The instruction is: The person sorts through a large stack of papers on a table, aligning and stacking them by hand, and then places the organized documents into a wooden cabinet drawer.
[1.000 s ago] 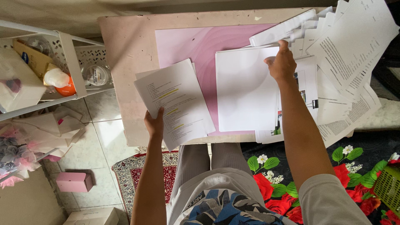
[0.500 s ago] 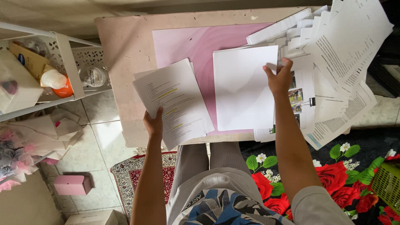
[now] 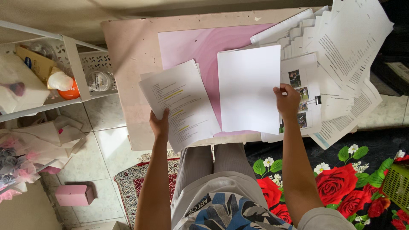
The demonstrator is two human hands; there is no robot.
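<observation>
Seen from above, the person's left hand (image 3: pixel 159 125) gripped the lower edge of a small stack of white printed pages with yellow highlighted lines (image 3: pixel 179 104), held over the near left part of a pale pink surface (image 3: pixel 123 64). The right hand (image 3: pixel 287 101) pinched the right edge of a blank white sheet of paper (image 3: pixel 249 87) lying flat on a pink marbled board (image 3: pixel 200 44). Just beside it, to the right, lay a clipped page with small photographs (image 3: pixel 300 96) and a fanned heap of printed white pages (image 3: pixel 345 47). A white wire shelf holding bottles (image 3: pixel 70 64) stood to the left.
</observation>
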